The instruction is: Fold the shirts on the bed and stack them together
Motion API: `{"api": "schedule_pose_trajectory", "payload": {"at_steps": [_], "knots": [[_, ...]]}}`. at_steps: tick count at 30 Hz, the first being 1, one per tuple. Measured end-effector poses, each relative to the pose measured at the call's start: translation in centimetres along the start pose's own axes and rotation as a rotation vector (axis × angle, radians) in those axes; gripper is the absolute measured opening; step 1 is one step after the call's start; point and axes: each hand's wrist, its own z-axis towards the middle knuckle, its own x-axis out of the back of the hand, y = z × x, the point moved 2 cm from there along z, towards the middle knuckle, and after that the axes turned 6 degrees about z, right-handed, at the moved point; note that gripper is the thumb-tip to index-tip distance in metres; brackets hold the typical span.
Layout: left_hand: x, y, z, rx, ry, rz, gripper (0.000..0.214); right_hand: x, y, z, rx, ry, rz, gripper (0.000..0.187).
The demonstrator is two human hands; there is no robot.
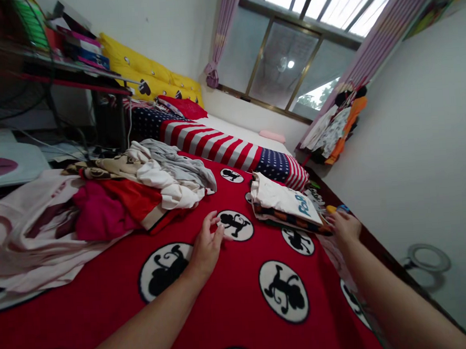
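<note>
My left hand (210, 241) hovers over or just touches the red blanket with black monkey figures in white circles (239, 279). Its fingers are loosely apart, with nothing in them. At the right end of a stack of folded clothes is my right hand (344, 225), fingers stretched toward the stack's corner; whether they touch it is hard to make out. A folded white shirt with blue lettering (284, 196) lies on top, above a dark orange-and-black checked garment (286, 216). Left of my left hand spreads a loose heap of clothes, with a magenta piece (101, 211), a red one (137, 199) and a pale pink shirt (15, 235).
A fan (9, 62) and a cluttered desk (81, 81) stand at the left. Behind, a flag-patterned cover (215, 144) and a yellow cushion (143, 64) lie below the window. Clothes hang (340, 123) by the right wall, which carries a ring-shaped holder (429, 258).
</note>
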Motion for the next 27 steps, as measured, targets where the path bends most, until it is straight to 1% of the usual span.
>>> {"api": "schedule_pose_trajectory", "payload": {"at_steps": [2,3,5,6,8,10,12,13,15,17,22,24,27], "knots": [[0.0,-0.2,0.1,-0.002,-0.01,-0.001,0.052,-0.7,0.6,-3.3,-0.072,0.008,0.072,0.031],[0.0,-0.2,0.2,-0.002,-0.017,-0.004,0.053,-1.0,0.5,-5.3,-0.099,-0.009,0.112,0.035],[0.0,-0.3,0.3,-0.006,-0.03,-0.012,0.053,-1.7,-0.8,-9.7,-0.143,-0.087,0.198,0.038],[0.0,-0.3,0.4,-0.005,-0.033,-0.02,0.053,-2.0,-1.6,-12.2,-0.178,-0.144,0.253,0.038],[0.1,-0.3,0.4,0.008,-0.038,-0.045,0.055,-2.6,-3.5,-17.3,-0.372,-0.314,0.46,0.04],[0.1,-0.1,0.4,0.028,-0.046,-0.07,0.057,-3.1,-5.4,-22.0,-0.494,-0.423,0.571,0.041],[0.1,0.3,0.2,0.036,-0.058,-0.092,0.058,-3.6,-6.7,-25.7,-0.552,-0.504,0.63,0.04],[0.1,0.5,0.1,0.036,-0.064,-0.105,0.058,-3.8,-7.0,-27.1,-0.562,-0.531,0.651,0.039],[0.2,0.9,-0.2,0.041,-0.068,-0.132,0.056,-4.2,-7.1,-28.9,-0.543,-0.556,0.677,0.036],[0.3,1.2,-0.4,0.052,-0.065,-0.153,0.053,-4.5,-6.7,-29.6,-0.486,-0.558,0.683,0.034],[0.3,1.4,-0.5,0.022,-0.061,-0.127,0.047,-4.4,-5.8,-29.6,-0.308,-0.613,0.626,0.035],[0.3,1.3,-0.4,0.006,-0.058,-0.085,0.046,-4.2,-5.7,-29.5,-0.278,-0.626,0.613,0.036],[0.3,1.3,-0.4,-0.021,-0.065,-0.004,0.045,-3.9,-5.5,-29.3,-0.282,-0.634,0.618,0.039]]}}
